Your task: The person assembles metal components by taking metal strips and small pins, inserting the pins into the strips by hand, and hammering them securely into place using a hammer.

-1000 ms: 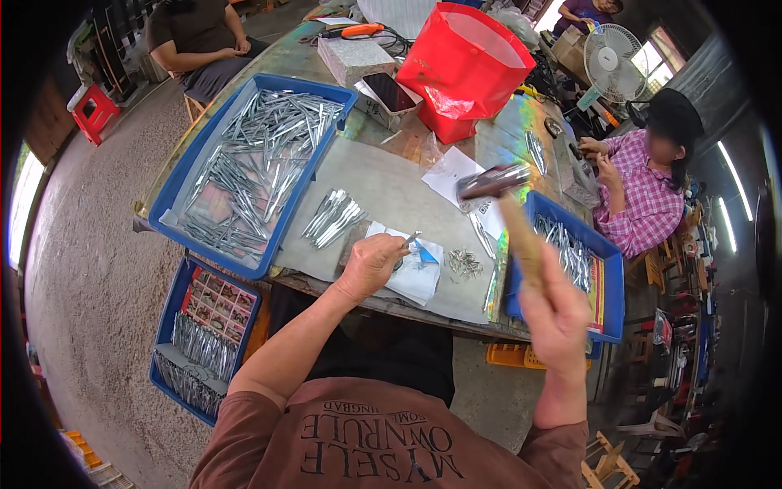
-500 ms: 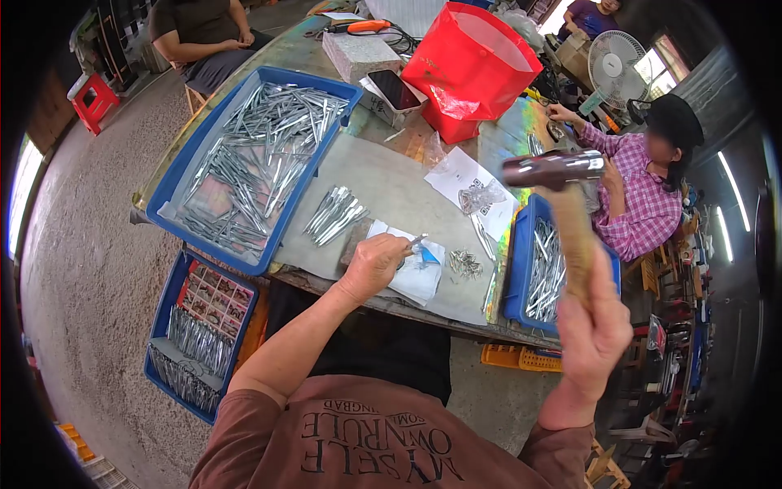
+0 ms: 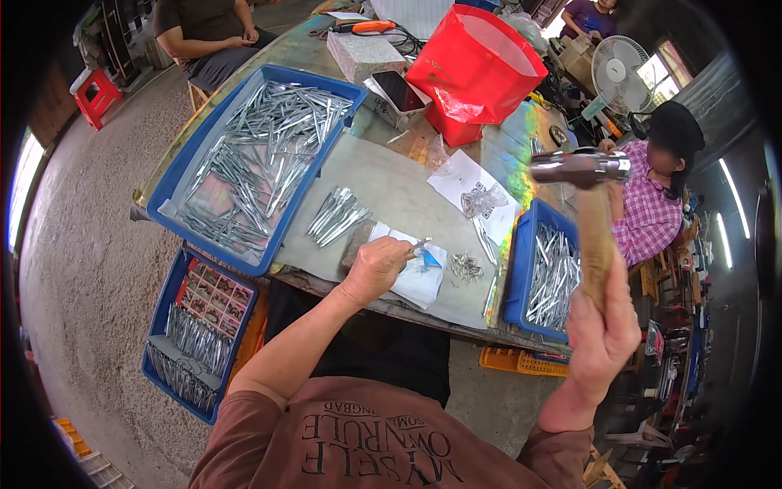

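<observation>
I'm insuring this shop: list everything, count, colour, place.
Hammer: 1, brown, right grip
Trays: 3, blue, left, right, lower left
Strips: many, silver, trays, table
Bits: many, silver, beside pad
Pad: 1, white, centre
Sheet: 1, white, before bag
Bag: 1, red, far side
Phone: 1, black, beside bag
Block: 1, grey, behind phone
Table: 1, mottled, centre
Fan: 1, white, upper right
Stool: 1, red, upper left
People: 3, mixed tops, top, right
Clutter: many, mixed, right rim
Left grip: 1, on metal piece
Right grip: 1, on hammer

— What sort of place is this?
— A workshop: there's a wooden-handled hammer [image 3: 593,204], blue plastic trays [image 3: 204,248] of slender metal pieces [image 3: 277,130], a stained worktable [image 3: 417,148], and a rough concrete floor [image 3: 90,220].
</observation>
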Tool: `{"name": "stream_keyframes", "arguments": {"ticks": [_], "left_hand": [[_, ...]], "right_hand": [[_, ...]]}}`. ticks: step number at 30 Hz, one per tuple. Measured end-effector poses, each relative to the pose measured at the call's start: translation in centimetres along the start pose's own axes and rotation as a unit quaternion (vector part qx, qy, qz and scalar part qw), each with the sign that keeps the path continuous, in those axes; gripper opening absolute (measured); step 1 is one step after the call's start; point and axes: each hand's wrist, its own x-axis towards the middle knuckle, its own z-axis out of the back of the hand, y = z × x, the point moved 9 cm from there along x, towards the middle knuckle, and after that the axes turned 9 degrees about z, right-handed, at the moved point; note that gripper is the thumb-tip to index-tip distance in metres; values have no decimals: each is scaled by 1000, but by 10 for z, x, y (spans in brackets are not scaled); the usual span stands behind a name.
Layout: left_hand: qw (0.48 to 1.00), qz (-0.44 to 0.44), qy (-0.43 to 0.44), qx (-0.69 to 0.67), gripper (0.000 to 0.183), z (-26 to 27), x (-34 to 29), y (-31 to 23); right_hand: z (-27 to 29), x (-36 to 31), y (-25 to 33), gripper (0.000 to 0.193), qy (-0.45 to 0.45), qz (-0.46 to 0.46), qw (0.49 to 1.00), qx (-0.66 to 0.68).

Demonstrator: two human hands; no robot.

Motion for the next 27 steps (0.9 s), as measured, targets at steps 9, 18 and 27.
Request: {"name": "stream_keyframes", "arguments": {"ticks": [9,18,27], "left_hand": [[1000,-3,11,17,5,-1,1,-2],[1000,10,14,7,10,0,5,-4],[856,355,-26,-374,12,1,-3,60]], "right_hand": [[-73,-39,-44,45,235,-53,971,-2],[-107,-81,-111,47,104,-345,880,310],[-182,-113,-141,63,44,-497,669,551]]}}
